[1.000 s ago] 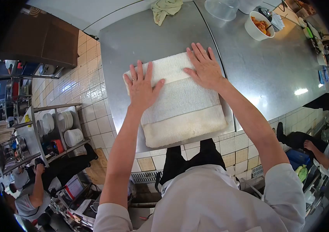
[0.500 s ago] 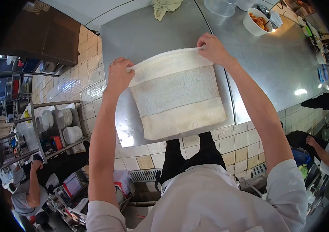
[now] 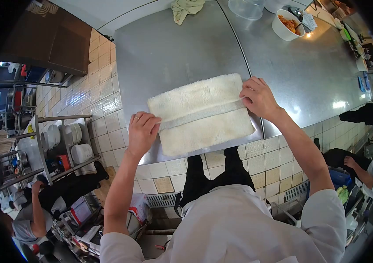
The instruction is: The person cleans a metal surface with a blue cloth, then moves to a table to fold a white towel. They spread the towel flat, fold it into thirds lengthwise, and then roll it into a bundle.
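A cream terry towel (image 3: pixel 199 96) lies on the steel table (image 3: pixel 173 52), with its far and near parts folded inward. Between the two flaps runs a narrow greyish strip of the towel's middle. At the left end of the far flap's edge, my left hand (image 3: pixel 143 133) pinches the cloth between thumb and fingers. My right hand (image 3: pixel 259 97) grips the same edge at its right end, fingers bent together. Both hands stay at the towel's sides, close to the table surface.
A crumpled pale cloth (image 3: pixel 185 9) lies at the table's far edge. To the right, a second steel table holds a white tub of orange-red food (image 3: pixel 287 25) and a clear container (image 3: pixel 246 8). Plates stand on a rack (image 3: pixel 81 152) at left. People are seen at both sides.
Both hands have drawn the towel's far edge toward me and down, so the far flap is wider and the grey strip narrower. The far part of the table is now uncovered.
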Action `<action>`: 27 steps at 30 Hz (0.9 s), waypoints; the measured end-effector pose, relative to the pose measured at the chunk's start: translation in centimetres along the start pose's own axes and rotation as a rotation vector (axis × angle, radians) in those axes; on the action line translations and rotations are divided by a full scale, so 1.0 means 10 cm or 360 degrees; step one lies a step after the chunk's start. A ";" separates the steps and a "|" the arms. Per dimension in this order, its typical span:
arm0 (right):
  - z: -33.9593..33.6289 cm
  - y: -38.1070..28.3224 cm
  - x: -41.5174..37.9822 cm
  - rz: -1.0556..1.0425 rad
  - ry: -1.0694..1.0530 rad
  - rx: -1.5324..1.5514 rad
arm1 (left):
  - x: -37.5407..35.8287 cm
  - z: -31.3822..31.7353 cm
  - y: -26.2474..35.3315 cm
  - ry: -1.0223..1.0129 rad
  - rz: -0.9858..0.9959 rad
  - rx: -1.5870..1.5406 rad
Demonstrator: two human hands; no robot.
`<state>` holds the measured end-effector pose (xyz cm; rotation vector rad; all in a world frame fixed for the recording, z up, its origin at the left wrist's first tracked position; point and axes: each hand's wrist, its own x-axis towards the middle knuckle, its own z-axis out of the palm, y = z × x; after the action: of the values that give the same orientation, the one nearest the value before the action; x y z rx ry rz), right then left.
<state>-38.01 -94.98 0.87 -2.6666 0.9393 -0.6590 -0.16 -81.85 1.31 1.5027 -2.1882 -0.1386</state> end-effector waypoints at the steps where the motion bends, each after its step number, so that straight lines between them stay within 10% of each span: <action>1: 0.00 -0.01 -0.02 -0.0010 -0.0005 -0.0006 | -0.04 0.02 0.00 -0.0002 0.0001 -0.0001; 27: -0.04 -0.02 -0.15 -0.0135 -0.0248 -0.0180 | -0.13 -0.06 0.03 -0.0321 0.0119 0.0274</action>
<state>-39.09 -93.92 0.79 -2.8223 0.8491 -0.4190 0.22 -80.46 1.48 1.5545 -2.4683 -0.0820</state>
